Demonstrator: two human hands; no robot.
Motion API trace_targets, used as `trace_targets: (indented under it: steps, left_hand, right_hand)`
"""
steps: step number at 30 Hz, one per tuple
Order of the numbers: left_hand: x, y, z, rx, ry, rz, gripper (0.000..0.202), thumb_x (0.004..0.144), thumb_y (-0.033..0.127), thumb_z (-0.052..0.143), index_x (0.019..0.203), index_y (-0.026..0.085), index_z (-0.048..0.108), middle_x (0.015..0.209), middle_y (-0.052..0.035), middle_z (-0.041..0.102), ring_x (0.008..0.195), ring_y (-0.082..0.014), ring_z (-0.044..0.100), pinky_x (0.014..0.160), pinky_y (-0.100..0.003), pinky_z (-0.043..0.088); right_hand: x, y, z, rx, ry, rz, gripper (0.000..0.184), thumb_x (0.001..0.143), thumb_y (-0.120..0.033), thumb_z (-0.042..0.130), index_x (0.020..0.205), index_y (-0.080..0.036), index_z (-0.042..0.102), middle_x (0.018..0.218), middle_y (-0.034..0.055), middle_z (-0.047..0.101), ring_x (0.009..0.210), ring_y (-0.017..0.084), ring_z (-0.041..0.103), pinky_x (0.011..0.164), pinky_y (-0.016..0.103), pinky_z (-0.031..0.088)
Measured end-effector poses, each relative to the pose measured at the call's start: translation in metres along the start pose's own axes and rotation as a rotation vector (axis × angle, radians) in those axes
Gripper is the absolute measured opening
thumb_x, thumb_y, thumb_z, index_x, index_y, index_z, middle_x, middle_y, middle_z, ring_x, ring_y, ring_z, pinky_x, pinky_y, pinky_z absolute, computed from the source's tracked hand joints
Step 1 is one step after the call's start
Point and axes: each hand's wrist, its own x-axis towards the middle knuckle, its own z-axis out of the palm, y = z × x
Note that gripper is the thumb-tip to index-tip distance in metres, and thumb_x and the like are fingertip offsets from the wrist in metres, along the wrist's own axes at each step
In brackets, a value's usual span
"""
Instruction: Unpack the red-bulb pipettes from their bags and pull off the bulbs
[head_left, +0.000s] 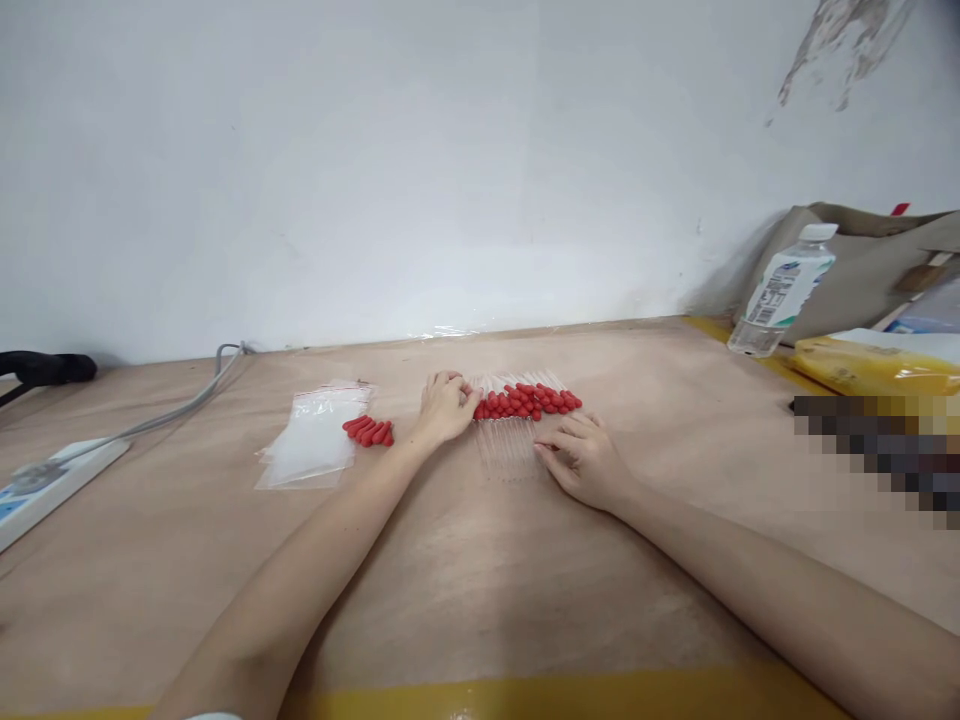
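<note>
Clear thin-stemmed droppers with red bulbs (517, 402) lie side by side in a row, their clear stems (504, 450) pointing both toward me and toward the wall. My left hand (448, 405) is at the left end of the row, fingers curled and thumb against the end bulbs; what lies inside the fingers is hidden. At the right edge of the near stems is my right hand (585, 460), its thumb and forefinger tips drawn together there. A small group of loose red bulbs (367, 431) sits left of my left forearm.
Clear zip bags (311, 440) are stacked at the left. Farther left are a power strip (64, 480), its grey cable (187, 398) and a black object (52, 368). A water bottle (784, 290), a grey bag (862, 270) and a yellow packet (877, 365) stand at the right.
</note>
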Motion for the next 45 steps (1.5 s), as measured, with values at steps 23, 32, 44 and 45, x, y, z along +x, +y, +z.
trace_targets:
  steps: [23, 32, 44, 45]
  left_hand:
    - [-0.103, 0.007, -0.037, -0.161, -0.058, 0.385, 0.006, 0.084, 0.022, 0.049, 0.087, 0.018, 0.05, 0.075, -0.0008, 0.059, 0.064, -0.0109, 0.054, 0.058, -0.022, 0.043]
    - [-0.095, 0.015, -0.037, -0.123, -0.085, 0.527, 0.034, 0.079, 0.03, 0.057, 0.11, 0.017, 0.053, 0.106, -0.0093, 0.058, 0.1, -0.0215, 0.053, 0.087, -0.038, 0.044]
    - [-0.094, 0.017, -0.028, -0.153, 0.008, 0.657, 0.02, 0.081, 0.019, 0.055, 0.099, 0.016, 0.061, 0.095, -0.0048, 0.068, 0.092, -0.0172, 0.06, 0.088, -0.036, 0.046]
    - [-0.094, 0.017, -0.028, -0.155, 0.01, 0.654, 0.02, 0.081, 0.019, 0.055, 0.1, 0.016, 0.061, 0.096, -0.0051, 0.068, 0.094, -0.0174, 0.06, 0.088, -0.036, 0.047]
  right_hand:
    - [0.005, -0.014, 0.004, 0.045, -0.101, -0.211, 0.022, 0.083, -0.031, 0.052, 0.1, -0.022, 0.061, 0.108, 0.006, 0.061, 0.113, 0.022, 0.046, 0.096, 0.044, 0.033]
    - [0.005, -0.018, 0.007, 0.115, -0.095, -0.214, 0.011, 0.082, -0.024, 0.052, 0.084, -0.019, 0.062, 0.09, 0.0027, 0.065, 0.097, 0.018, 0.052, 0.092, 0.04, 0.036]
    - [0.007, -0.02, 0.009, 0.102, -0.139, -0.265, 0.026, 0.084, -0.03, 0.051, 0.106, -0.02, 0.06, 0.104, 0.0043, 0.065, 0.106, 0.02, 0.052, 0.095, 0.043, 0.036]
    - [0.007, -0.02, 0.01, 0.105, -0.143, -0.276, 0.025, 0.085, -0.028, 0.05, 0.106, -0.02, 0.06, 0.104, 0.0036, 0.065, 0.106, 0.019, 0.052, 0.096, 0.042, 0.037]
